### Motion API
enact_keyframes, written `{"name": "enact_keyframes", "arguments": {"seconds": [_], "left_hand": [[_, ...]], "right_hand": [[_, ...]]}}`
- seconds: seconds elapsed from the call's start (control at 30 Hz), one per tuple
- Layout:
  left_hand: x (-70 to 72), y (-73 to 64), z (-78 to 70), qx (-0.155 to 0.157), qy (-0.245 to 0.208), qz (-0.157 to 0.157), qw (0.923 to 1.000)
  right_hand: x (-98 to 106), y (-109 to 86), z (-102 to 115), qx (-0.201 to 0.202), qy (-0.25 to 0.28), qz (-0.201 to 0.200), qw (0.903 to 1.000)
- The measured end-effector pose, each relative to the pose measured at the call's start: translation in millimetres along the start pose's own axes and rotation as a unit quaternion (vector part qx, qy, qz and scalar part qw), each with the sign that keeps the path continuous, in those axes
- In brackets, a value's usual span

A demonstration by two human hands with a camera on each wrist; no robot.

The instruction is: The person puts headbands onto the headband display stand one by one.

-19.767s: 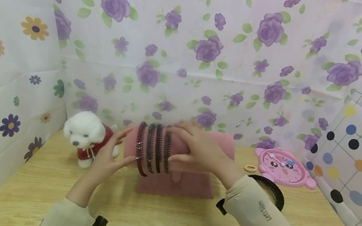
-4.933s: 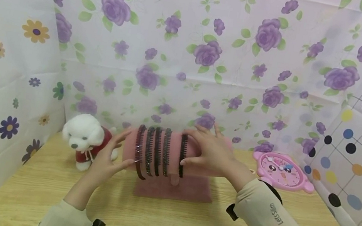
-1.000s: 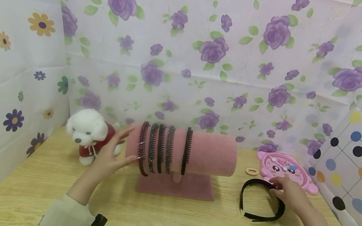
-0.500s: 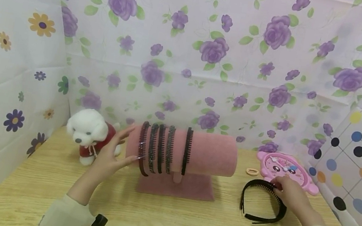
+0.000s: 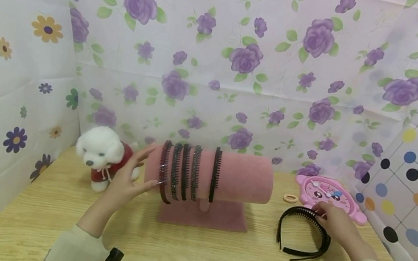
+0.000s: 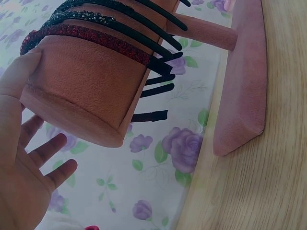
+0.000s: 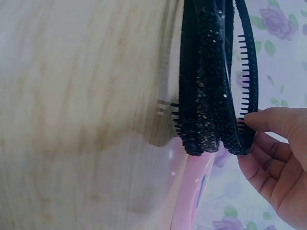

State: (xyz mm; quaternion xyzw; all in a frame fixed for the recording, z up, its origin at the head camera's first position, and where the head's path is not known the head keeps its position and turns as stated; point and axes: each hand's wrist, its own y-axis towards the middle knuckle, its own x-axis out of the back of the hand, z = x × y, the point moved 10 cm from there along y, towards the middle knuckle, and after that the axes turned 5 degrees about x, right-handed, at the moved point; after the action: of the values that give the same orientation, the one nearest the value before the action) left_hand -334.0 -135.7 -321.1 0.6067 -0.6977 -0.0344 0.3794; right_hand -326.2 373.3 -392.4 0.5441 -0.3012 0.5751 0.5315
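Right hand (image 5: pixel 334 224): I have it to the right of the pink stand (image 5: pixel 244 178), thumb and fingers pinching one toothed headband (image 7: pixel 254 81).
Toothed headband: right of the stand, its curved top in the pinch; other black headbands (image 7: pixel 208 96) crowd against it. I can't count them.
Left hand (image 5: pixel 122 183): fingers spread, gripping nothing; thumb touches the stand's left end by the red headband (image 6: pixel 96 38).
Clock (image 5: pixel 347 206): right of the stand, just behind the pinching hand.
Tan ring (image 5: pixel 289 201): between stand and clock.
Plush dog (image 5: pixel 99 145): left of the stand, partly behind my left hand.
Stand's roll: bears five headbands, four close together leftward, one apart near mid-roll.
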Motion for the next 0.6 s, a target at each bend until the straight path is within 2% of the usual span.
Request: {"name": "enact_keyframes", "arguments": {"seconds": [0.23, 0.47, 0.6], "left_hand": [[-0.1, -0.2, -1.5, -0.006, -0.001, -0.002, 1.0], [0.7, -0.7, 1.7, 0.023, 0.01, 0.003, 0.9997], [0.1, -0.9, 3.1, 0.027, 0.01, 0.006, 0.9996]], "right_hand": [[7.5, -1.9, 5.1, 0.004, 0.019, 0.002, 0.9998], [21.3, -3.7, 14.1, 0.02, 0.024, -0.008, 0.9995], [28.3, -6.6, 18.7, 0.024, 0.023, -0.013, 0.9994]]}}
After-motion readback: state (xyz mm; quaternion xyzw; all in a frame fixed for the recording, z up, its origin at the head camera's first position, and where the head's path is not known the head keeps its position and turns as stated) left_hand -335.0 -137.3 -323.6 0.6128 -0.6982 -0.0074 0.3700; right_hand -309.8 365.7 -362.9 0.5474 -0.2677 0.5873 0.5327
